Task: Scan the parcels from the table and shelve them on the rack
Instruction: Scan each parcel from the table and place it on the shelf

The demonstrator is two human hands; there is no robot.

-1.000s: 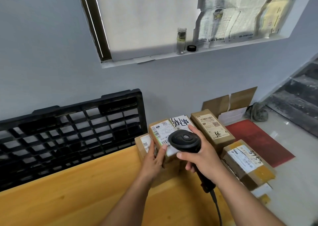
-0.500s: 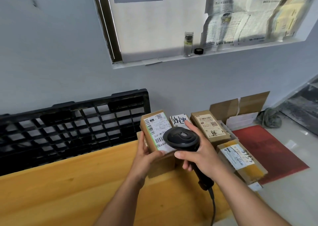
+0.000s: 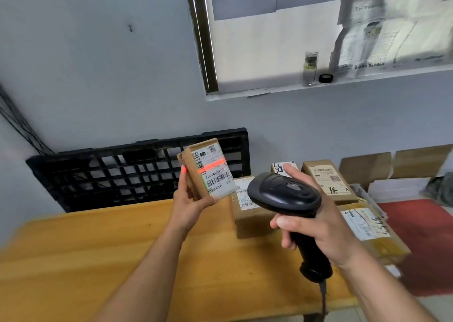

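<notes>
1. Parcel (image 3: 206, 172), a small brown carton, is held clear of the table in the person's left hand (image 3: 193, 204). The thumb lies across its near face and the fingers wrap behind, tilting it so the white label faces the reader.
2. The right hand (image 3: 316, 228) is curled round the handle of a black barcode scanner (image 3: 284, 194), its head aimed at that label. The trigger is hidden from view.
3. A red beam (image 3: 212, 166) falls across the label and catches one left fingertip, so a scan appears to be under way. The line seems to sit above the large lower barcode, and a slight re-aim may be needed.
4. Below the hands stretches the wooden table (image 3: 122, 248). Other parcels (image 3: 328, 182) cluster at its far right end, apparently awaiting their turn.
5. A black plastic grid pallet (image 3: 110, 172) leans against the wall behind the table. The rack is not in view, so shelving looks to be the later step.
</notes>
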